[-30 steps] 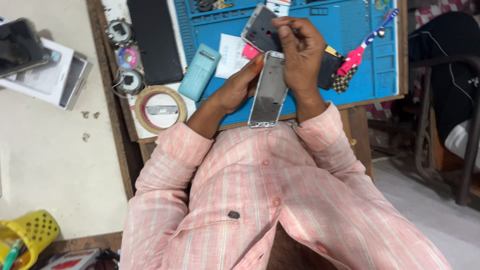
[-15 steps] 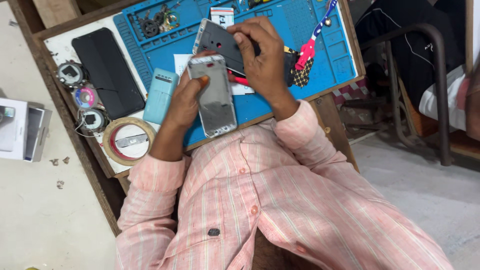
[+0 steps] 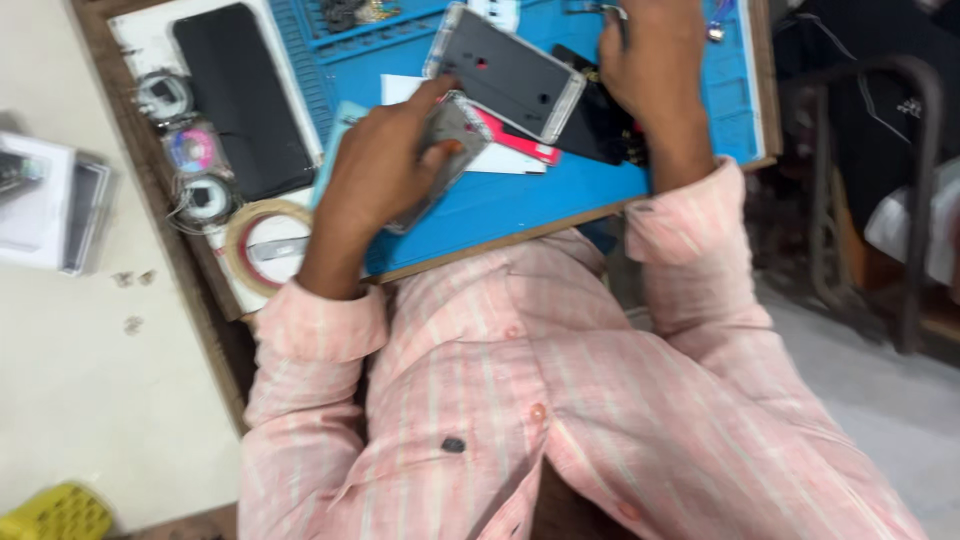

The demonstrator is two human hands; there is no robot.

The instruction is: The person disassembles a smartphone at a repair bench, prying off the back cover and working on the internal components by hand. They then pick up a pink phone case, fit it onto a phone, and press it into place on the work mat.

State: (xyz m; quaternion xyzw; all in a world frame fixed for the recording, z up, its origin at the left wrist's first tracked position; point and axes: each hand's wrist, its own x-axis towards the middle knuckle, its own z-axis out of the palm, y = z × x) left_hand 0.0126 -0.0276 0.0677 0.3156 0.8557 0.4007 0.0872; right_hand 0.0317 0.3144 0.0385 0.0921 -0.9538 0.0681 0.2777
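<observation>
Silvery phone (image 3: 440, 150) in the left hand (image 3: 385, 170), a smooth metal-looking shell with a dull sheen. Blue mat (image 3: 520, 195) looks matt, rubbery. Second phone (image 3: 510, 72) above the mat wears a clear glossy plastic case. Black slab (image 3: 240, 95) left of the mat, smooth and matt. Desk (image 3: 150, 200) edge is worn wood. Shirt (image 3: 520, 400), soft striped cloth.

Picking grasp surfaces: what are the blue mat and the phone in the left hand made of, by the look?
Blue mat: likely silicone or rubber, matte, with moulded compartments at the far edge. Phone in the left hand: silver-grey shell, probably metal or painted plastic, slightly shiny; blur leaves it open.
</observation>
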